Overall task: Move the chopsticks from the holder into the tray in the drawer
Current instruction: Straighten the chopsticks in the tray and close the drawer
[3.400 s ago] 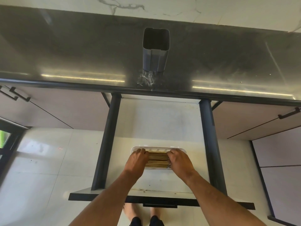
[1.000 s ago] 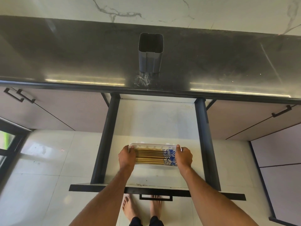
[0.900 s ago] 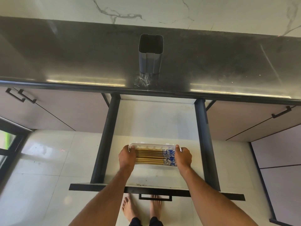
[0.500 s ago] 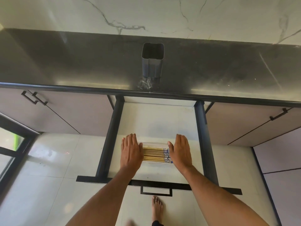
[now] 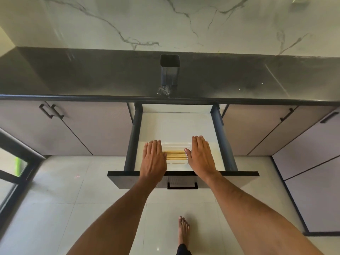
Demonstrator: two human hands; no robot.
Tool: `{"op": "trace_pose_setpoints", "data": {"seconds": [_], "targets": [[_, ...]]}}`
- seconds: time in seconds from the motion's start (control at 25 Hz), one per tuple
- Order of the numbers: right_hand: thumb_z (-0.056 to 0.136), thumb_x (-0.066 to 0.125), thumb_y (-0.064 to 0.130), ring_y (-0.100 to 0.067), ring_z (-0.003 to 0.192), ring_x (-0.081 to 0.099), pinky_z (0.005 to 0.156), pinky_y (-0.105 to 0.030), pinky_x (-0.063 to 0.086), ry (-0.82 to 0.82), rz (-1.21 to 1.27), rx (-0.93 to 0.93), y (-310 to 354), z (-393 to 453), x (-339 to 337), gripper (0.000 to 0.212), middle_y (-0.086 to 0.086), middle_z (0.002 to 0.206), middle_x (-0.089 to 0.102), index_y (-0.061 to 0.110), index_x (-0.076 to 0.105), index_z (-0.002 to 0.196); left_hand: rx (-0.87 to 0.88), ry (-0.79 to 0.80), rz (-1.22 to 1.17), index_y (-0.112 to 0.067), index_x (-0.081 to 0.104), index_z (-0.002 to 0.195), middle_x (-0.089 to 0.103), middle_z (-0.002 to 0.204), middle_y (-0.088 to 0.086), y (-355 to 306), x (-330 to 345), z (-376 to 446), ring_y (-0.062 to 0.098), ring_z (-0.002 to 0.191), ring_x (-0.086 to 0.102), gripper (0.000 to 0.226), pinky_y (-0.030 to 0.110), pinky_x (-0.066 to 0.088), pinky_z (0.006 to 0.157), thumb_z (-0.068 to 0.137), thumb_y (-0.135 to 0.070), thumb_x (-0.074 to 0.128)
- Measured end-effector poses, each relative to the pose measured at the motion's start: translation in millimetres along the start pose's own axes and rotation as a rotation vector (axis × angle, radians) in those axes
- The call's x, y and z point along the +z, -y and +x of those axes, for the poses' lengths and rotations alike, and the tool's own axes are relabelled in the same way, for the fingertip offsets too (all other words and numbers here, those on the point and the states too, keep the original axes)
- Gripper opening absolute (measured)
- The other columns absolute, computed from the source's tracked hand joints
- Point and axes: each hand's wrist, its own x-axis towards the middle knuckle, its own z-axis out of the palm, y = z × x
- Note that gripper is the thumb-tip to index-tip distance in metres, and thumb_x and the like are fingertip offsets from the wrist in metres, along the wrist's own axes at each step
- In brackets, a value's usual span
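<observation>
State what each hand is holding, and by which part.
Nothing is held: left hand and right hand lie flat, fingers straight, over the ends of the tray.

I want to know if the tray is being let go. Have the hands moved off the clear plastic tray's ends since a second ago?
Yes. The left hand and right hand have opened flat above the clear plastic tray in the white drawer.

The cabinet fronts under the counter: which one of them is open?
The middle drawer, below the holder. It is pulled out, showing the tray with chopsticks; the doors beside it are closed.
</observation>
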Motion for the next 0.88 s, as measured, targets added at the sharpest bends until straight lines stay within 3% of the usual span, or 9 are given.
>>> {"op": "trace_pose_setpoints", "data": {"seconds": [0.32, 0.56, 0.72, 0.88], "targets": [[0.103, 0.052, 0.038, -0.029, 0.137, 0.046, 0.116, -0.041, 0.04, -0.059, -0.023, -0.031, 14, -61, -16, 0.057, -0.016, 0.145, 0.051, 0.003, 0.04, 0.147, 0.066, -0.051, 0.005, 0.001, 0.04, 0.148, 0.051, 0.147, 0.02, -13, -10, -57, 0.036, 0.138, 0.046, 0.053, 0.051, 0.029, 0.122, 0.105, -0.031, 0.043], [0.105, 0.05, 0.034, -0.03, 0.13, 0.053, 0.111, -0.041, 0.045, -0.041, -0.027, -0.077, 19, -99, 10, 0.053, -0.017, 0.14, 0.056, 0.0, 0.046, 0.145, 0.091, -0.009, -0.046, 0.0, 0.04, 0.146, 0.051, 0.145, 0.018, -11, 22, -93, 0.034, 0.139, 0.044, 0.05, 0.047, 0.025, 0.124, 0.104, -0.025, 0.047], [0.101, 0.06, 0.029, -0.031, 0.127, 0.058, 0.105, -0.041, 0.052, -0.054, -0.026, -0.111, 18, -123, 35, 0.048, -0.018, 0.134, 0.062, 0.001, 0.053, 0.14, 0.151, -0.038, -0.075, -0.003, 0.045, 0.141, 0.057, 0.137, 0.016, -5, 42, -110, 0.033, 0.131, 0.051, 0.046, 0.042, 0.022, 0.122, 0.1, -0.022, 0.055], [0.096, 0.067, 0.024, -0.028, 0.116, 0.064, 0.1, -0.037, 0.055, -0.005, -0.016, -0.138, 16, -134, 58, 0.039, -0.015, 0.123, 0.067, 0.005, 0.062, 0.129, 0.25, 0.016, -0.045, -0.004, 0.051, 0.137, 0.061, 0.131, 0.015, 2, 63, -121, 0.032, 0.123, 0.058, 0.042, 0.045, 0.035, 0.117, 0.099, -0.02, 0.059]]}}
